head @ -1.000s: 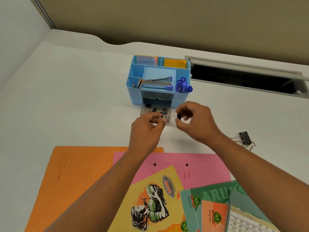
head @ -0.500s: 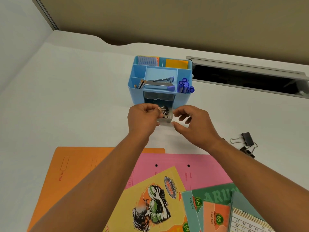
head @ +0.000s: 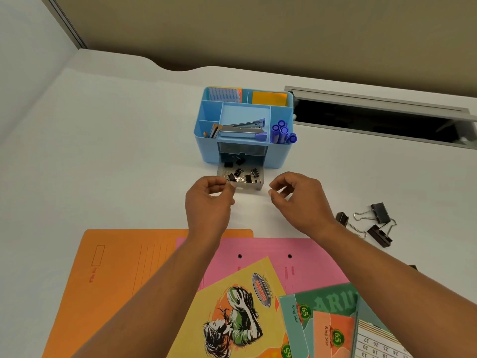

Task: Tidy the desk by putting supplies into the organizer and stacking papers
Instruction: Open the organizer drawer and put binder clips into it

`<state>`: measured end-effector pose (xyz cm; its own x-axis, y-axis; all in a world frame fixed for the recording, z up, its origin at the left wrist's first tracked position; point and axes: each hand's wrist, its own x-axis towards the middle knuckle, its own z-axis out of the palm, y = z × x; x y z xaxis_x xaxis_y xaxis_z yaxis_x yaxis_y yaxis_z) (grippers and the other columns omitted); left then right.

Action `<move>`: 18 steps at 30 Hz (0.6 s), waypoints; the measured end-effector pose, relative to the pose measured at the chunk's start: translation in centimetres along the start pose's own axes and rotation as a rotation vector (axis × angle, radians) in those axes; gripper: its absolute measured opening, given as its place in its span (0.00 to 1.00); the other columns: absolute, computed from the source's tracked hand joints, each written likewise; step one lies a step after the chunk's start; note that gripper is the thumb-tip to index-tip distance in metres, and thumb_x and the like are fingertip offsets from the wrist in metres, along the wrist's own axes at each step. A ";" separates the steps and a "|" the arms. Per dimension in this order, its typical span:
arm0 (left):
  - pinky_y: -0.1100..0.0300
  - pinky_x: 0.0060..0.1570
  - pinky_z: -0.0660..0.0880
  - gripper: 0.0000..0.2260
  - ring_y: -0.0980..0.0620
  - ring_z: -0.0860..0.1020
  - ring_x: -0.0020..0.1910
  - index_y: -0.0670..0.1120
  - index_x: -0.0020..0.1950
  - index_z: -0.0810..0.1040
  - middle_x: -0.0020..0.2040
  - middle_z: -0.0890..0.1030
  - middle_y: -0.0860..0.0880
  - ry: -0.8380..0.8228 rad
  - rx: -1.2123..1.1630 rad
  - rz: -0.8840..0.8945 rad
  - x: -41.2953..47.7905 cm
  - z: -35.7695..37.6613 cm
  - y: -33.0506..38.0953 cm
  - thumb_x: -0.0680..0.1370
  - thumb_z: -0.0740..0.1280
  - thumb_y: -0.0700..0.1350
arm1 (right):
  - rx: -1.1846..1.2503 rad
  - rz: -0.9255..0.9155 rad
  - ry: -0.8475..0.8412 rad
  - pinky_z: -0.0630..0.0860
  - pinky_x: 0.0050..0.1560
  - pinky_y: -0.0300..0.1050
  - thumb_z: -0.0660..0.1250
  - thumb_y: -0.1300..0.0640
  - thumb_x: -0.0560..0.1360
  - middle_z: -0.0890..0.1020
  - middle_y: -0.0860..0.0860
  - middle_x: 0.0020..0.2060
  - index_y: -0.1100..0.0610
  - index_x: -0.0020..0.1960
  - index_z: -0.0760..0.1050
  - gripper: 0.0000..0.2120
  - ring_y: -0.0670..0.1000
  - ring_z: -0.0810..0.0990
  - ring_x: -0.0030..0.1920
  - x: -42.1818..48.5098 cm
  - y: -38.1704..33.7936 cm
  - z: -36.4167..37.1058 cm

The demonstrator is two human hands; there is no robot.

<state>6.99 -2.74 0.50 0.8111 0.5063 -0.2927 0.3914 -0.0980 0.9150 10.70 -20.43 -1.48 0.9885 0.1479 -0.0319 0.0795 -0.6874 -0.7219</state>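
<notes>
Currently, head view: organizer, drawer pulled out, binder clips inside. I log left hand pinching the drawer's front corner; right hand loosely curled, empty, just beside it. Step: filing clips. Next: fetch loose clips lying rightward.

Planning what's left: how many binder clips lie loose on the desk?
3, right of the right arm: one at the back, one leftmost, one nearest. A dark bit by the arm may be a fourth.
</notes>
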 end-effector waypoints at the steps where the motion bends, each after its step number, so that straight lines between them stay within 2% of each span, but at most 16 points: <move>1: 0.50 0.43 0.81 0.05 0.53 0.83 0.39 0.49 0.50 0.79 0.45 0.83 0.52 0.011 0.009 -0.007 -0.1 -0.1 -0.4 0.75 0.72 0.45 | 0.014 0.025 0.007 0.79 0.45 0.41 0.71 0.54 0.74 0.80 0.39 0.40 0.49 0.48 0.80 0.03 0.42 0.79 0.40 -0.1 0.0 0.2; 3: 0.48 0.46 0.81 0.06 0.50 0.82 0.45 0.50 0.49 0.79 0.47 0.82 0.53 0.032 0.016 -0.029 -0.2 -0.1 -1.0 0.74 0.72 0.46 | 0.054 0.072 0.025 0.79 0.43 0.40 0.71 0.52 0.74 0.80 0.39 0.39 0.50 0.46 0.80 0.02 0.42 0.79 0.38 -0.3 0.0 0.5; 5: 0.50 0.46 0.79 0.05 0.49 0.82 0.47 0.50 0.49 0.79 0.48 0.81 0.52 0.006 0.019 -0.068 -0.2 -0.1 -1.3 0.74 0.72 0.46 | 0.065 0.084 0.020 0.78 0.42 0.40 0.70 0.50 0.75 0.81 0.39 0.38 0.49 0.45 0.80 0.03 0.42 0.79 0.37 -0.6 -0.1 0.9; 9: 0.59 0.40 0.76 0.07 0.53 0.82 0.44 0.48 0.54 0.79 0.49 0.82 0.50 -0.168 0.077 -0.127 -0.4 0.3 -1.1 0.76 0.70 0.45 | -0.004 0.038 -0.050 0.78 0.44 0.41 0.69 0.49 0.75 0.81 0.40 0.43 0.47 0.48 0.81 0.05 0.42 0.78 0.38 -1.3 -0.5 1.8; 13: 0.60 0.39 0.75 0.13 0.53 0.82 0.43 0.48 0.62 0.76 0.43 0.82 0.52 -0.237 0.062 -0.132 -0.3 0.3 -0.6 0.77 0.69 0.44 | -0.052 -0.007 -0.060 0.78 0.48 0.44 0.68 0.50 0.75 0.81 0.41 0.46 0.48 0.57 0.80 0.11 0.43 0.77 0.40 -1.2 -0.8 2.7; 18: 0.60 0.41 0.74 0.16 0.55 0.81 0.43 0.47 0.65 0.75 0.43 0.81 0.53 -0.259 0.066 -0.123 0.3 0.5 -0.2 0.77 0.69 0.45 | -0.082 -0.023 -0.048 0.78 0.49 0.47 0.67 0.49 0.75 0.81 0.41 0.45 0.47 0.61 0.79 0.15 0.43 0.75 0.39 -0.7 -1.0 3.2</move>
<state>7.39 -3.00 0.13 0.8364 0.2829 -0.4694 0.5143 -0.1093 0.8506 9.49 -17.59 -2.94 0.9792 0.1966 -0.0507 0.1141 -0.7393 -0.6637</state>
